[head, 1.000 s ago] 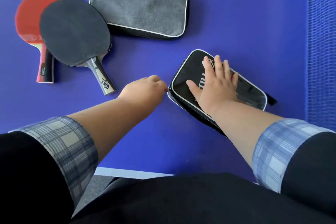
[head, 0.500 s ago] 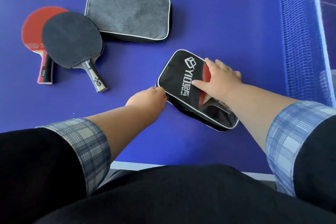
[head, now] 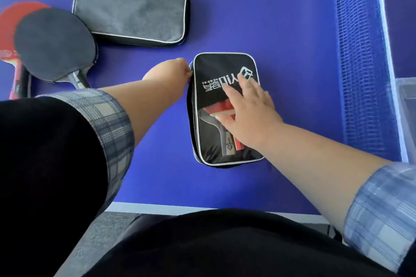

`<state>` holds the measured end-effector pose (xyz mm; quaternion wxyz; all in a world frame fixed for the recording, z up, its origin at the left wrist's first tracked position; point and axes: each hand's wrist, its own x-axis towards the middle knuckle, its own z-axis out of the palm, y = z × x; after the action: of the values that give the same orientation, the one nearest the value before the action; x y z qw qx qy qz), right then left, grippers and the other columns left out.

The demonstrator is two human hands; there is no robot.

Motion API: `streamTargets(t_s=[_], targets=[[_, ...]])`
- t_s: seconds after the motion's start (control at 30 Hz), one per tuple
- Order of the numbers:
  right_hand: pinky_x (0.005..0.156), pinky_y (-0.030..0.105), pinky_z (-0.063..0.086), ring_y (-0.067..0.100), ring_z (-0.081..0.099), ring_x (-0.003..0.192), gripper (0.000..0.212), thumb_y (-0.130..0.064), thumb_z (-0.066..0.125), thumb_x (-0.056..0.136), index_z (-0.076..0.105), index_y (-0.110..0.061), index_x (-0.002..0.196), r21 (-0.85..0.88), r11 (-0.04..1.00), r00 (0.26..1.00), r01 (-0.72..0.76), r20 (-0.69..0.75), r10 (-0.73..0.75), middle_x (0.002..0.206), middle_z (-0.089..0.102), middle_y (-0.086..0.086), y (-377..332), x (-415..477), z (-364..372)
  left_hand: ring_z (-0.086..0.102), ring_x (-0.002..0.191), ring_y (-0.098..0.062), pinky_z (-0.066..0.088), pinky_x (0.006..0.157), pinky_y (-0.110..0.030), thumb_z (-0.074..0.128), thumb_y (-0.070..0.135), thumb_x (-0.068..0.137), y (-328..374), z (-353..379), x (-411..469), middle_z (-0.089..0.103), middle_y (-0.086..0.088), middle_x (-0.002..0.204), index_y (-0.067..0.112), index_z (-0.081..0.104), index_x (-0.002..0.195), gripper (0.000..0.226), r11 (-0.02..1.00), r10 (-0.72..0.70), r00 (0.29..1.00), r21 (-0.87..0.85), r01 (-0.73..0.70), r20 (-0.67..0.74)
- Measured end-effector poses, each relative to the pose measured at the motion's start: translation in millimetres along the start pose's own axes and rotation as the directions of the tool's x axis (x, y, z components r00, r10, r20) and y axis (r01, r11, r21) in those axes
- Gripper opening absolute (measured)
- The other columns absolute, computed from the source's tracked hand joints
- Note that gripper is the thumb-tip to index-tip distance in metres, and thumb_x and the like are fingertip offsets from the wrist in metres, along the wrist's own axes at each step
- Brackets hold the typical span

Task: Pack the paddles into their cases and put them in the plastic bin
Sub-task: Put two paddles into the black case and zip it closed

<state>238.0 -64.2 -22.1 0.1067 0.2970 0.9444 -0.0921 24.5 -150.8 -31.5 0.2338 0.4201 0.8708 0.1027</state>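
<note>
A black case [head: 211, 132] with white lettering and a clear window lies on the blue table, a red paddle visible inside it. My right hand [head: 247, 117] rests flat on the case, fingers spread. My left hand [head: 171, 72] pinches something small, the zipper pull as far as I can tell, at the case's upper left edge. A grey case [head: 130, 7] lies closed at the back. Two loose paddles lie at the left, a black-faced one [head: 54, 42] overlapping a red-faced one [head: 9, 29]. Part of the clear plastic bin [head: 405, 96] shows at the right edge.
The blue net [head: 360, 63] runs along the right side, between the black case and the bin. The table's white front edge [head: 180, 206] lies close to my body. Bare blue tabletop [head: 281, 18] lies behind the black case.
The black case has turned so its long side points away from me. My left hand has slid along its edge toward the far corner. My right hand stayed pressed on top.
</note>
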Motion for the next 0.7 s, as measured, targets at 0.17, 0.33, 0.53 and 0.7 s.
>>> streamTargets(t_s=[0.17,0.33,0.53,0.7], targets=[[0.121,0.057,0.003,0.030,-0.004,0.153,0.061,-0.052,0.027,0.102,0.012,-0.032,0.158,-0.067,0.989,0.987,0.130,0.099,-0.123,0.168,0.002,0.004,-3,51,8,0.059,0.081,-0.033,0.042,0.062,-0.035,0.043,0.031,0.102,-2,14,-1,0.063,-0.007,0.097,0.016,0.054,0.107,0.020,0.998,-0.059,0.998,0.005,0.060,-0.010],[0.122,0.055,0.003,0.026,-0.002,0.154,0.062,-0.056,0.018,0.099,0.007,-0.037,0.157,-0.054,0.998,0.999,0.038,0.012,-0.038,0.168,0.002,-0.001,-5,57,26,0.057,0.074,-0.035,0.041,0.056,-0.038,0.042,0.026,0.101,-8,20,-17,0.058,-0.005,0.088,0.014,0.052,0.100,0.016,0.998,-0.037,0.999,0.048,0.036,0.019],[0.122,0.055,0.002,0.025,-0.003,0.154,0.062,-0.056,0.017,0.098,0.007,-0.039,0.157,-0.016,0.997,0.997,-0.072,-0.001,0.072,0.168,0.002,-0.002,-22,72,27,0.055,0.073,-0.030,0.039,0.052,-0.036,0.041,0.024,0.101,-24,29,-44,0.051,0.000,0.082,0.018,0.047,0.092,0.012,0.997,0.042,0.998,0.069,-0.045,0.035],[0.121,0.055,-0.002,0.025,-0.007,0.154,0.062,-0.057,0.014,0.098,0.003,-0.039,0.157,0.041,0.982,0.983,-0.186,0.008,0.185,0.168,-0.003,-0.002,-34,93,26,0.044,0.059,-0.012,0.033,0.045,-0.031,0.049,0.012,0.093,-43,37,-70,0.045,0.007,0.075,0.028,0.036,0.077,0.027,0.994,0.010,0.998,0.107,-0.017,0.066]])
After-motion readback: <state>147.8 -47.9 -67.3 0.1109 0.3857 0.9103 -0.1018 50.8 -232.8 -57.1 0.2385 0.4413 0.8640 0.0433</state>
